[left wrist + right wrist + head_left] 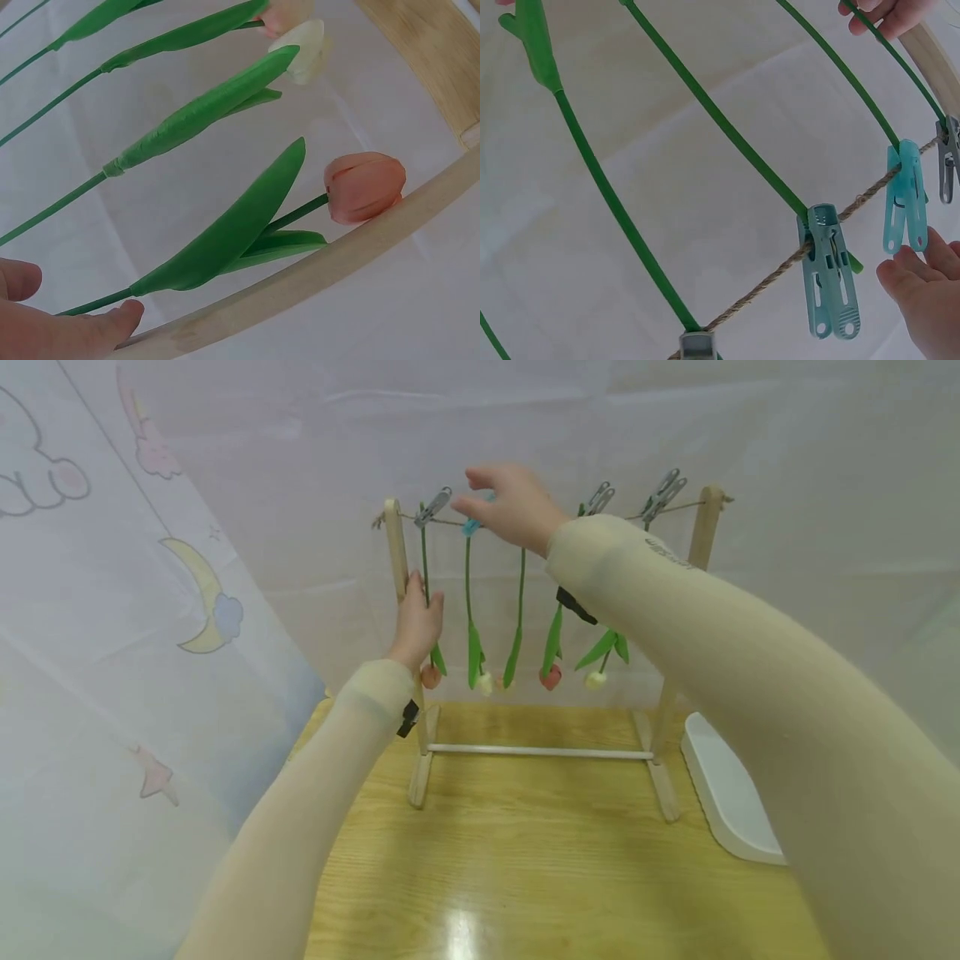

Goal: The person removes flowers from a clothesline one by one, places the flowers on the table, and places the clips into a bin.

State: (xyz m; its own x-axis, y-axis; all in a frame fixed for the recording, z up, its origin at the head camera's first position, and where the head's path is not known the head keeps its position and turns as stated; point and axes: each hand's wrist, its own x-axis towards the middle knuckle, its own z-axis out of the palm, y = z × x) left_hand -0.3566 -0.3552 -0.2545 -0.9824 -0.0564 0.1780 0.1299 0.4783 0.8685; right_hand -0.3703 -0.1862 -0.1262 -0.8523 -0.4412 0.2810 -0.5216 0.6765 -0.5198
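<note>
My right hand (pixel 517 508) is raised at the twine (pixel 757 291), thumb and fingers spread beside the light blue clothespin (pixel 909 187). Its fingertips are right at that clothespin's handle ends. The clothespin clips a tulip stem (pixel 844 71) to the twine. Lower down, my left hand (pixel 420 625) is by the left wooden post (pixel 397 556), fingers loosely extended, with the leftmost stem passing between thumb and fingers. That stem ends in a salmon-pink tulip (pixel 365 187), hanging upside down near the post. A teal clothespin (pixel 829 274) holds the neighbouring stem; my right hand hides it in the head view.
Gray clothespins (pixel 435 508) hold other tulips, including a red one (pixel 551 677) and a white one (pixel 596 680). A white rod (pixel 540 751) joins the stand's feet on the wooden table (pixel 525 877). A white tray (pixel 720 785) lies right, partly behind my sleeve; white cloth hangs behind.
</note>
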